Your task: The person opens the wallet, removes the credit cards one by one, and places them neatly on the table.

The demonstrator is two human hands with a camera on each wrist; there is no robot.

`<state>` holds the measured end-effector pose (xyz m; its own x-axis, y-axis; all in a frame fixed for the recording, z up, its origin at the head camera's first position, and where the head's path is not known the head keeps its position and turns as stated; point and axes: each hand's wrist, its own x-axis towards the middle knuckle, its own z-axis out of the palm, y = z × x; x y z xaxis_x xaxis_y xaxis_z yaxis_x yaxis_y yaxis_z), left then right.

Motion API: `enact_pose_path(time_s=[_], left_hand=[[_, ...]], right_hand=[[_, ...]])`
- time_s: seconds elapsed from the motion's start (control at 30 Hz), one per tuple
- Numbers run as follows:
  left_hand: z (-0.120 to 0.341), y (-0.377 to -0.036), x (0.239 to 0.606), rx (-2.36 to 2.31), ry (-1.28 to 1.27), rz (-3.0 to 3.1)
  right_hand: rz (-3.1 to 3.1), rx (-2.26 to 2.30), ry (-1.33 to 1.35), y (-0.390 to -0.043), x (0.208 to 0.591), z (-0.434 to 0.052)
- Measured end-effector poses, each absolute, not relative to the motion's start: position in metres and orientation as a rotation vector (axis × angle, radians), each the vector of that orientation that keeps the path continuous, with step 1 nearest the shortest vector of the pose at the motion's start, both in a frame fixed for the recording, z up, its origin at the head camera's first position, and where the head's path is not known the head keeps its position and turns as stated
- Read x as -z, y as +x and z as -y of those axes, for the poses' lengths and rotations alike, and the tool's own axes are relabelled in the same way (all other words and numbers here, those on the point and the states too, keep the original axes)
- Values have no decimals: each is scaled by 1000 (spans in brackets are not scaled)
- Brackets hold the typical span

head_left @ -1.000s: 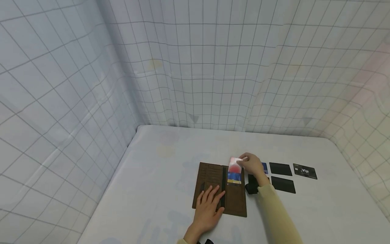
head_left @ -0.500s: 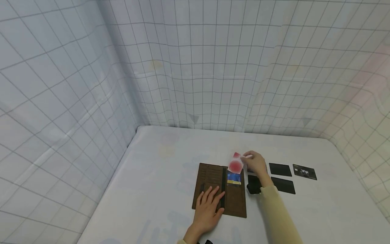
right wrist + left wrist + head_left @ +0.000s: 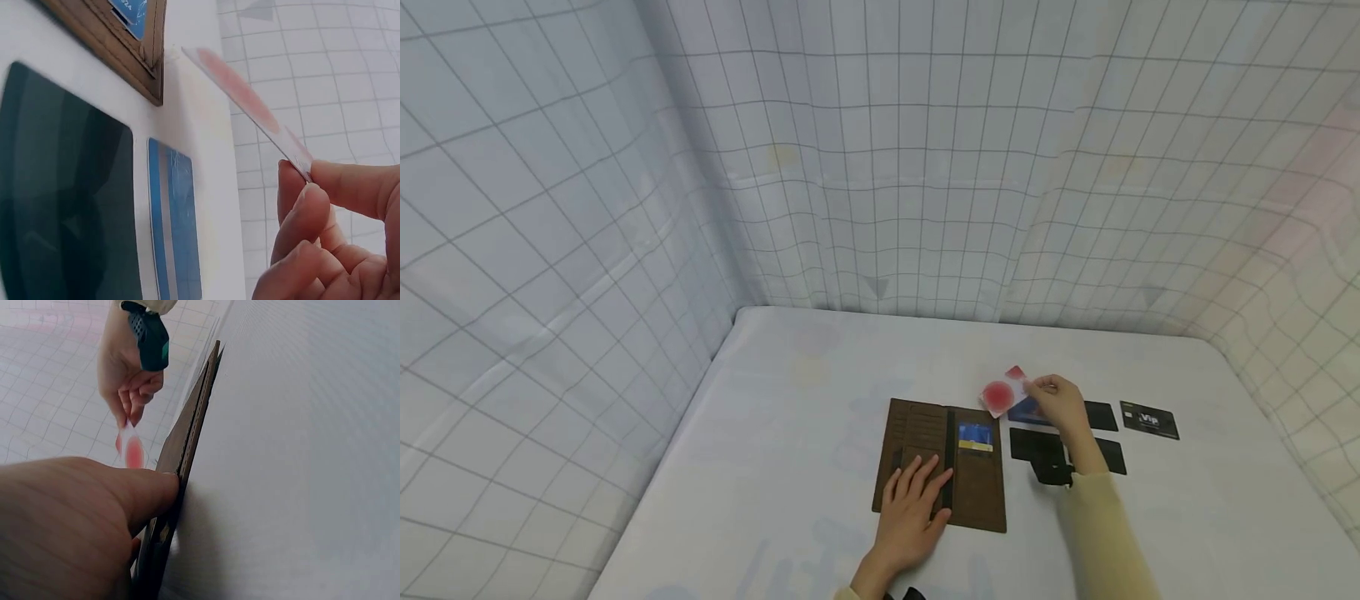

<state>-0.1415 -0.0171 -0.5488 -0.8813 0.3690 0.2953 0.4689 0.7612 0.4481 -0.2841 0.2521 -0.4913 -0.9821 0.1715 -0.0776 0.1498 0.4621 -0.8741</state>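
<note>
A brown long wallet (image 3: 981, 500) lies open flat on the white table. My left hand (image 3: 908, 518) rests on its left half with fingers spread; the left wrist view shows the thumb along the wallet's edge. In the right wrist view, my right hand (image 3: 337, 231) pinches a white card with a red circle (image 3: 240, 87) by one end, between thumb and fingers. The head view has this card past the wallet's top right corner, overlapping a blue card (image 3: 1027, 412) on the table. Another blue card with a yellow strip (image 3: 975, 437) sits in a right-side slot.
Right of the wallet, several cards lie in rows. Among them are a black card (image 3: 1032, 442) near the wallet and a black card marked "Vip" (image 3: 1150, 420) at the far right. White grid-patterned curtains (image 3: 895, 167) enclose the table's back and sides.
The white and red card has come up out of the wallet's right half and moved right with my right hand, turning askew. My left hand stays on the wallet.
</note>
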Motion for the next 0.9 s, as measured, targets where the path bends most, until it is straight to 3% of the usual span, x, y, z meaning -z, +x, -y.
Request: enact_pose_path(time_s=[0.9], left_hand=[[16, -145, 554, 754, -671, 2713]], right_hand=[[2344, -1571, -829, -191, 491, -383]])
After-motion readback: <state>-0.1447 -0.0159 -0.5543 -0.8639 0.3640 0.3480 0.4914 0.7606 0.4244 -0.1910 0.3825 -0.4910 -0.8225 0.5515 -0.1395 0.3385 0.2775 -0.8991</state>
